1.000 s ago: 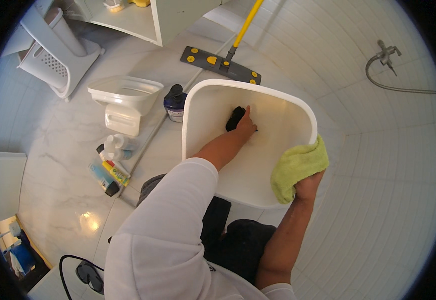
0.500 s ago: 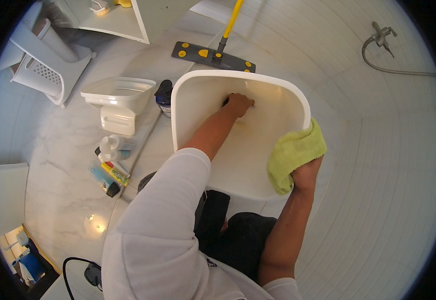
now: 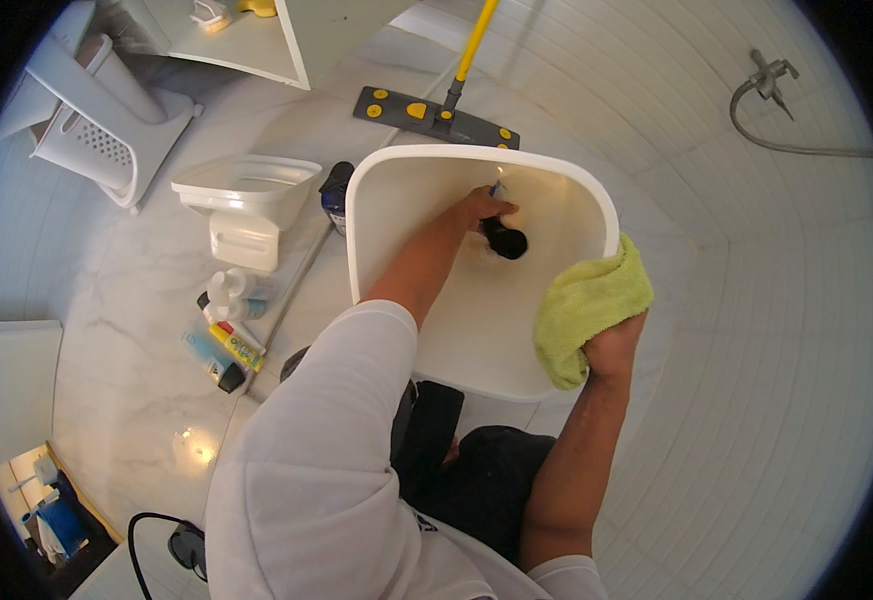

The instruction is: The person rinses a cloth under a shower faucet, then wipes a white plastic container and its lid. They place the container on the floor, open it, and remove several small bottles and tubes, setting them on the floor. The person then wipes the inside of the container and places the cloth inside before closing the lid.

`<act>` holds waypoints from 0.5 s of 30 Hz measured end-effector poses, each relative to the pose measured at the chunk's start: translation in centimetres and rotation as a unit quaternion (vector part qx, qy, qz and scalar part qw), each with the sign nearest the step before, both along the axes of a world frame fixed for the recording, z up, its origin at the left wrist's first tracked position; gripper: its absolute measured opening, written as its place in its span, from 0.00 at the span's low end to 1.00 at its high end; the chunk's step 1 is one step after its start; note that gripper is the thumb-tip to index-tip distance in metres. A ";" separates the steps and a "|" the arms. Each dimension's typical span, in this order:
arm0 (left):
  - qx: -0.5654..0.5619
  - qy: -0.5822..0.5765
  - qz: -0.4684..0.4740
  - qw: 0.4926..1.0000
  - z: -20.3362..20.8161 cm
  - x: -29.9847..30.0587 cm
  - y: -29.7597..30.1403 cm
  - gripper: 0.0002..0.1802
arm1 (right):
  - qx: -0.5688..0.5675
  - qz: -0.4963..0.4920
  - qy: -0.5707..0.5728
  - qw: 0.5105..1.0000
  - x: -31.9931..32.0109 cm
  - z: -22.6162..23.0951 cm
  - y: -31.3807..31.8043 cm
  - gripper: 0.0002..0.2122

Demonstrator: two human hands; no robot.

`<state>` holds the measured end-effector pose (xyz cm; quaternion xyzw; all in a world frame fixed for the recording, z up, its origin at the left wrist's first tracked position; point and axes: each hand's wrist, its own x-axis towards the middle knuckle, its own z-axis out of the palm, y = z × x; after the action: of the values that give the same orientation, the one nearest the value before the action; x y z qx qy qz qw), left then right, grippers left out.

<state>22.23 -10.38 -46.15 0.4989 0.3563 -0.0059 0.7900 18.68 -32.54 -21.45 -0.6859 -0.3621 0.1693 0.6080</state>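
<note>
A large white bin [image 3: 556, 165] with rounded corners is tipped so its mouth faces me. My left hand [image 3: 480, 206] reaches deep inside it, closed around a dark item with a round black end [image 3: 506, 241]. A small blue object [image 3: 497, 188] shows just beyond my fingers; whether it belongs to the dark item I cannot tell. At the bin's right rim my right hand [image 3: 616, 345] is closed on a lime-green cloth [image 3: 591, 310], which drapes over the edge and hides part of the fingers.
Left of the bin stand a dark blue bottle [image 3: 335, 198] and a white plastic container [image 3: 246, 190]. Several bottles and tubes [image 3: 231, 335] lie nearby. A flat mop head [image 3: 436, 118] rests behind the bin. A white basket rack [image 3: 106, 130] is far left; a tap with hose [image 3: 771, 75] is on the right wall.
The dark item's black end has come into sight below my left hand, with the blue object above. The right hand and cloth stay at the rim. The view has shifted slightly.
</note>
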 end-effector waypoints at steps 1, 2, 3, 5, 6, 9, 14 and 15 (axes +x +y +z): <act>-0.054 -0.019 -0.002 0.998 0.6 0.5 -0.7 0.23 | 0.001 -0.012 -0.001 1.000 0.4 -0.2 -0.4 0.19; -0.097 -0.053 -0.033 0.993 0.3 0.6 -0.5 0.22 | 0.006 -0.015 0.001 1.000 0.4 -0.1 -0.3 0.19; -0.139 -0.084 -0.062 0.985 -0.5 0.5 0.0 0.21 | 0.007 -0.021 -0.001 1.000 0.2 0.0 -0.1 0.19; -0.109 -0.111 -0.115 0.981 -1.7 0.5 0.3 0.20 | 0.007 -0.039 -0.008 0.999 0.1 0.3 0.1 0.18; -0.038 -0.105 -0.136 0.984 -2.2 0.6 0.1 0.20 | 0.009 -0.037 0.003 0.999 0.1 0.3 0.1 0.18; 0.175 -0.082 -0.197 0.961 -2.8 0.5 -0.9 0.21 | 0.019 -0.031 0.028 0.999 0.2 0.2 0.2 0.18; 0.590 0.151 -0.237 0.757 0.9 0.0 -4.1 0.22 | 0.027 -0.052 0.037 0.998 0.9 0.0 -0.7 0.19; 0.568 0.197 -0.262 0.755 1.7 -0.4 -4.2 0.22 | 0.026 -0.051 0.039 0.998 0.9 0.0 -0.7 0.19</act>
<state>21.78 -14.60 -44.48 0.9174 0.2977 -0.1071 0.2414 19.60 -33.19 -21.43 -0.6805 -0.3067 0.1548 0.6472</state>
